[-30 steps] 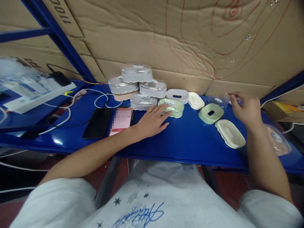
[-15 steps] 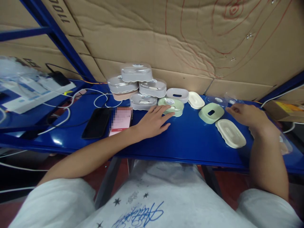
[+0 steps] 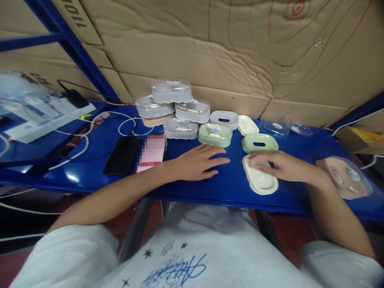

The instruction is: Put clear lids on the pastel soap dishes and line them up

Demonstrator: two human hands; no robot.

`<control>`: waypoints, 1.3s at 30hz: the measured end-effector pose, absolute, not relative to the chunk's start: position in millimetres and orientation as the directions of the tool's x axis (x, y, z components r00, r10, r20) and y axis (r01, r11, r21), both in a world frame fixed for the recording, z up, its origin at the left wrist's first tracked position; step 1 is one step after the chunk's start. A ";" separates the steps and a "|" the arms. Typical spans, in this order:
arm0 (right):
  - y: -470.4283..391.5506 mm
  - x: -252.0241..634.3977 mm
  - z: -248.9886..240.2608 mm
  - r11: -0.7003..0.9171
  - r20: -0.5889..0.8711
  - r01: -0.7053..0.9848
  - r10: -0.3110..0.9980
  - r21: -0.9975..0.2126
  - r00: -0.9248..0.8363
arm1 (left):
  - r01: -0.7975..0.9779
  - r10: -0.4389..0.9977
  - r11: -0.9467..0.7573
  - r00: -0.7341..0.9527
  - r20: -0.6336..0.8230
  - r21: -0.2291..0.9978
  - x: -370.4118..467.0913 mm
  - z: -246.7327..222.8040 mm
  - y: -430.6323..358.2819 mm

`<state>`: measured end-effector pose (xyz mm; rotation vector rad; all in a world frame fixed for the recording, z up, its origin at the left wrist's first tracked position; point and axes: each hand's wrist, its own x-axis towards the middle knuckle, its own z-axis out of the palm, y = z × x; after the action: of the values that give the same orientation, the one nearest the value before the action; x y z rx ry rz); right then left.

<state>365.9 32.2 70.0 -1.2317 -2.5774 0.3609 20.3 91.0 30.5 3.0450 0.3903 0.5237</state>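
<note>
My left hand lies on the blue tabletop, fingers spread and holding nothing, just in front of a light green soap box with a clear lid. At the right, my right hand has its fingers and thumb at the far end of a cream oval tray with a wavy rim. The fingers partly cover that end. Right behind the tray is a light green oval shell with a slot in it. Another cream tray and a grey slotted shell sit further back.
Several lidded grey boxes are stacked at the back left. Two phones, one dark and one with a pink screen, lie left of my hand. Clear lids are at the back right. A pinkish lidded box stands by my right forearm.
My right hand has come left and nearer, onto the cream tray. The tray and green slotted shell have shifted left and turned. My left hand has drawn back off the green lidded box.
</note>
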 end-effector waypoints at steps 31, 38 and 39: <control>32.9 308.6 34.7 0.812 0.433 0.583 0.527 -0.005 -0.731 | 0.329 0.282 -0.934 0.918 0.278 -0.137 20.6 28.6 96.2; 34.8 293.9 18.3 0.827 0.377 0.562 0.524 -0.011 -0.764 | 0.328 0.290 -0.929 0.934 0.210 -0.174 19.9 27.2 98.1; 35.7 294.1 16.6 0.826 0.377 0.564 0.526 -0.012 -0.763 | 0.329 0.294 -0.929 0.935 0.200 -0.169 18.9 28.2 97.7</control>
<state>294.1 35.7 16.6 -0.8190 -2.6415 -0.1432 18.9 97.7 28.2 3.2869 0.5347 0.2881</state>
